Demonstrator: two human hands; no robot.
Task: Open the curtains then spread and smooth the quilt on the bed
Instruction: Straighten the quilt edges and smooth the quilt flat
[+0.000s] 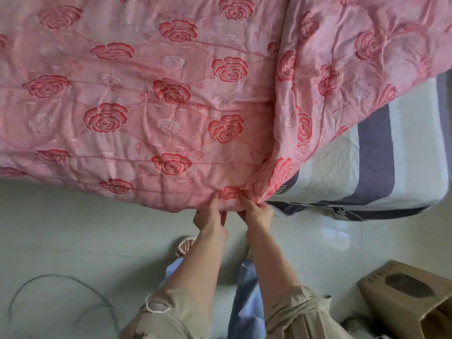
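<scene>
A pink quilt (146, 99) with red roses covers most of the bed and hangs over its near edge. A fold runs up from the near edge, and the quilt's right part (367, 52) lies at an angle beyond it. My left hand (211, 215) pinches the quilt's near hem, thumb on top. Close beside it, my right hand (258, 211) grips the same hem at the base of the fold. To the right, the bed's blue and white striped sheet (376, 152) is uncovered.
Pale floor tiles (73, 228) lie below the bed edge. A grey cable (61, 280) loops on the floor at the lower left. A brown cardboard box (406, 297) stands at the lower right. My sandalled foot (184, 245) is just under my left arm.
</scene>
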